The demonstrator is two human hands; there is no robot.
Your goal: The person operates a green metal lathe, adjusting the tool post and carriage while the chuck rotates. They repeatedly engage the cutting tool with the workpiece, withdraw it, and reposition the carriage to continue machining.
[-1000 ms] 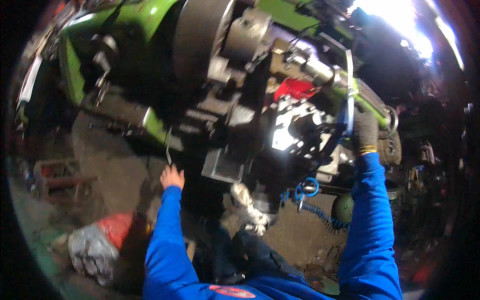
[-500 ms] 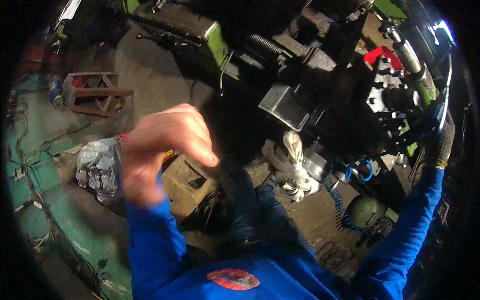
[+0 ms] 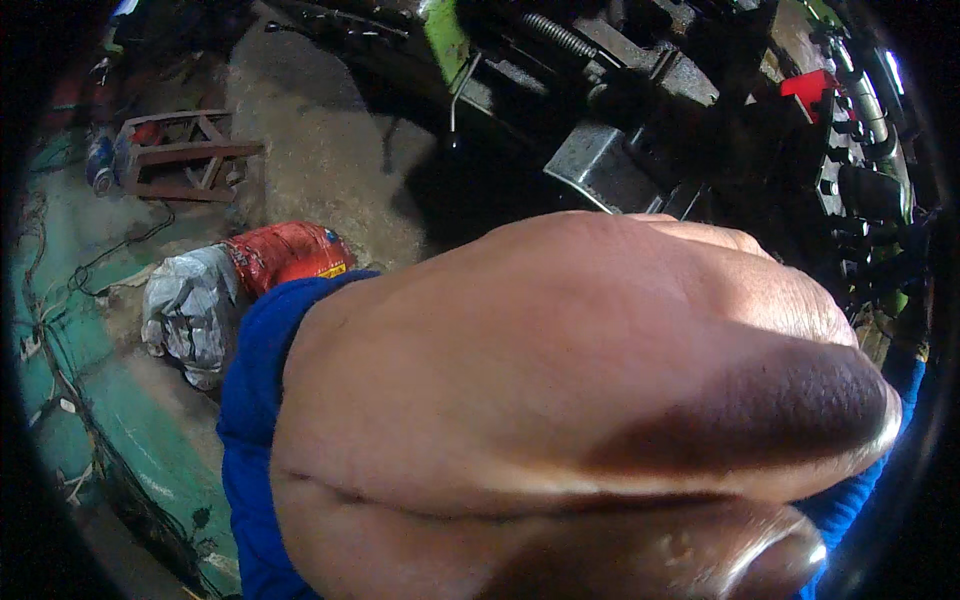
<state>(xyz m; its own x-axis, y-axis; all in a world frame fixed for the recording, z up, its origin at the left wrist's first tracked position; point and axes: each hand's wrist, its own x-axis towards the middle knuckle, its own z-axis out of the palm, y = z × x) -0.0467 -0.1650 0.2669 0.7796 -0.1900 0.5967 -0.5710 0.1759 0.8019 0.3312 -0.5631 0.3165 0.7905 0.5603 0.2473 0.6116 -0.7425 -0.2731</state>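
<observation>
My left hand, bare and very close to the view, covers the lower middle. Its thumb lies along the index finger and the fingers curl together; anything inside the curl is hidden. The blue sleeve is bunched behind its wrist. At the far right rim, my right hand is a dark shape above its blue cuff, beside the machine's black cylindrical part. Shadow hides its fingers and whatever they touch.
A dark machine carries a metal block, a lever and a red part. On the left floor lie a rusty metal frame, a silver-grey bag, a red bag and cables.
My left hand has come up close to the view and moved right, now hiding my legs, the white cloth bundle and the blue coiled hose. The red bag shows more. The machine sits further right in view.
</observation>
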